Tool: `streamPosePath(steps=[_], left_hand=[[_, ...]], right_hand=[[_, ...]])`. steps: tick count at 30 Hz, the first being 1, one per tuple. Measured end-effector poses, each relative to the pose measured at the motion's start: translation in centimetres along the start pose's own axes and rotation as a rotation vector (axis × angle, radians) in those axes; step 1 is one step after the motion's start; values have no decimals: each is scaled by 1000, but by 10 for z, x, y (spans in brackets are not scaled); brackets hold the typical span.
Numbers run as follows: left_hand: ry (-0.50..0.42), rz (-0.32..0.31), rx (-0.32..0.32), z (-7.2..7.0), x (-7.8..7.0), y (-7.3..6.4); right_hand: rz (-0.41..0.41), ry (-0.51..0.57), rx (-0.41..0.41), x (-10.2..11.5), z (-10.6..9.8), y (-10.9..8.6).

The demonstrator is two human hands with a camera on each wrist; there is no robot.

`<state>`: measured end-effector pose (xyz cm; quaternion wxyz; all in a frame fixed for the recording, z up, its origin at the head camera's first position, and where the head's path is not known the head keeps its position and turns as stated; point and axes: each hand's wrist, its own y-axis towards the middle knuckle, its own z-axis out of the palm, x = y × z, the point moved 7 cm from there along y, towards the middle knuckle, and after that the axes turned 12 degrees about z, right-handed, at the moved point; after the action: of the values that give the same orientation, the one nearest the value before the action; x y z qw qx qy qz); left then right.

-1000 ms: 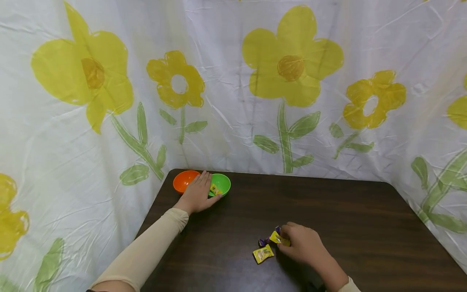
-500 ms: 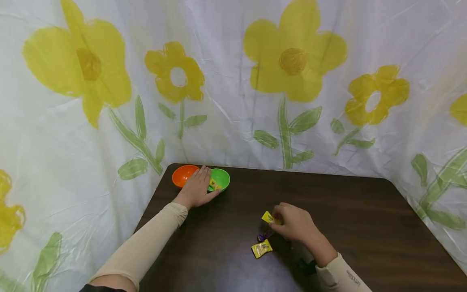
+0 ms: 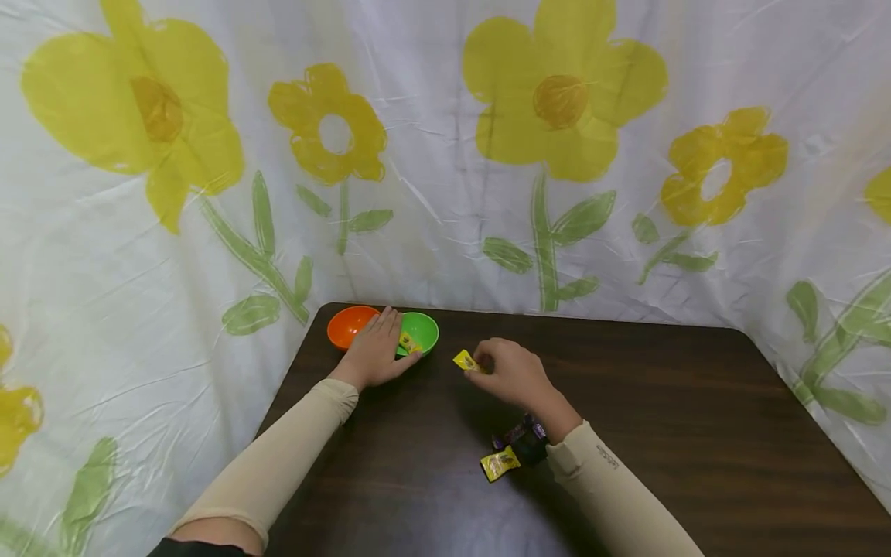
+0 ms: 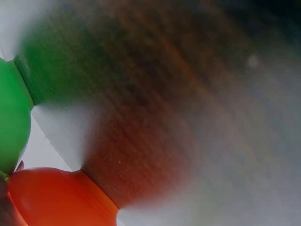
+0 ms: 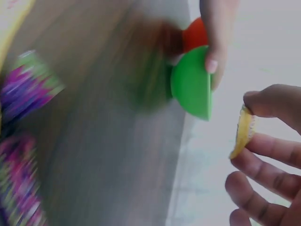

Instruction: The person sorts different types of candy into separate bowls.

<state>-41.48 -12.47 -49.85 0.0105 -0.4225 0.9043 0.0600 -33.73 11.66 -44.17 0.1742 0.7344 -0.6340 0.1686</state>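
My right hand (image 3: 504,374) pinches a yellow wrapped candy (image 3: 464,360) between thumb and fingers, just right of the green bowl (image 3: 421,329); the right wrist view shows the yellow wrapped candy (image 5: 242,132) edge-on in that pinch. My left hand (image 3: 376,353) rests flat on the table against the green bowl, which holds another yellow candy (image 3: 409,343). An orange bowl (image 3: 350,322) stands to its left. The left wrist view is blurred and shows the green bowl (image 4: 11,117) and the orange bowl (image 4: 56,197) from below.
A yellow candy (image 3: 500,464) and purple candies (image 3: 518,432) lie on the dark wooden table (image 3: 661,433) beside my right forearm. A white cloth with yellow flowers (image 3: 557,116) hangs behind and around the table. Purple candies (image 5: 26,89) blur past in the right wrist view.
My right hand lifted a yellow candy from the pile and carried it up and left toward the green bowl. The left hand stayed at the bowls.
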Motion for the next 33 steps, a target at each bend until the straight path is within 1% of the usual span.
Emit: streamPosePath(steps=[5,9,12,16,21,23,28,31,33], left_hand=[[15,2,-1,-1,1,3],[24,4,15,-2,1,5],[34,-1,21,-3,2,4],[38,0,6,-5,2,2],[33,12,9,-1,0,3],[38,10,21,1,-1,3],[45,5,34,5,-1,2],[36,10,24,4,-1,1],[41,7,19,2,0,1]], right_hand=[[-7,47,-42,15,5,28],[2,49,-72,23,9,48],[4,47,-70,30,16,63],[8,37,-51,40,24,77],[21,-70,-60,47,30,86],[22,-104,-60,49,32,89],[23,-101,-37,53,37,92],[18,-97,-34,56,39,94],[1,-118,-31,59,40,96]])
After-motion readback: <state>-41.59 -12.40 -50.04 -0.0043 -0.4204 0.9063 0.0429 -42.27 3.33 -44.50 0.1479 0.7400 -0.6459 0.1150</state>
